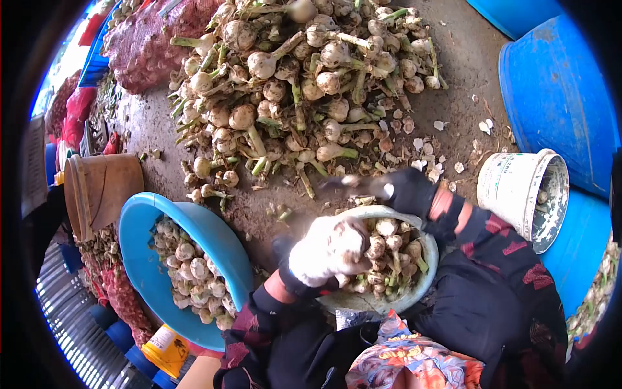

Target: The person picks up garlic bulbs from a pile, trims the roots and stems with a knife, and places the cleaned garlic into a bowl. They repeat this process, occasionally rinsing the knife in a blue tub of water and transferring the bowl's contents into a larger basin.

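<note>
My left hand (319, 254), in a white glove, is closed around a garlic bulb (350, 238) smeared by motion. It is over the left rim of a pale basin (430, 259) in front of my lap, which holds garlic with stems. My right hand (413, 192), dark-gloved, is at the basin's far rim with curled fingers. From it a slim dark tool, looking like a knife (350, 182), points left; it is blurred. Beyond both hands lies a big heap of garlic (291, 91) with cut green stems. A blue basin (146, 204) of cleaner, trimmed bulbs tilts at my left.
At right stand a white bucket (502, 188) and a large blue barrel (551, 97). A brown bucket (107, 188) is at far left, and a full red mesh sack (146, 48) lies behind. Peelings (431, 155) litter the floor. A yellow bucket (166, 350) sits low left.
</note>
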Available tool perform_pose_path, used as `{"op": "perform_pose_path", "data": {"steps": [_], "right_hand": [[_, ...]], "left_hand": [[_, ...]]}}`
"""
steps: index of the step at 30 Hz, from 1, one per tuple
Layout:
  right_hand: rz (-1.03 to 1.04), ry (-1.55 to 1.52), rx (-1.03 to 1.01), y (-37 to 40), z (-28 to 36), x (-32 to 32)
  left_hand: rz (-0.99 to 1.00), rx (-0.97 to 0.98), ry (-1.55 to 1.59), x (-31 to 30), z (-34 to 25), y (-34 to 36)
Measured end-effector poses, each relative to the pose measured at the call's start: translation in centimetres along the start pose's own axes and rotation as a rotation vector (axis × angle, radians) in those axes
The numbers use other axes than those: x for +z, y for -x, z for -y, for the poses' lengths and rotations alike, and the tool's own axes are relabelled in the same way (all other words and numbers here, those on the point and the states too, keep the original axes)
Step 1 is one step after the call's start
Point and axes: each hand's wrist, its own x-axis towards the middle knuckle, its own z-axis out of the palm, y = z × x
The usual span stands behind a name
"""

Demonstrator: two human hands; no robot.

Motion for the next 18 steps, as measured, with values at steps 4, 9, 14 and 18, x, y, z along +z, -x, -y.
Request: {"op": "perform_pose_path", "data": {"steps": [4, 9, 14, 18], "right_hand": [[-0.002, -0.232, 0.370, 1.5, -1.0, 0.2], [0.019, -0.890, 0.504, -0.3, 5.7, -0.1], [0.006, -0.889, 0.634, -0.1, 4.9, 0.2], [-0.023, -0.739, 0.464, -0.3, 4.2, -1.4]], "left_hand": [[-0.291, -0.223, 0.663, 0.2, -1.4, -0.9], [-0.611, -0.039, 1.245, 1.0, -1.1, -3.1], [-0.605, -0.140, 1.369, -0.2, -1.8, -2.3], [-0.498, -0.458, 0.783, -0.8, -0.9, -1.4]]}}
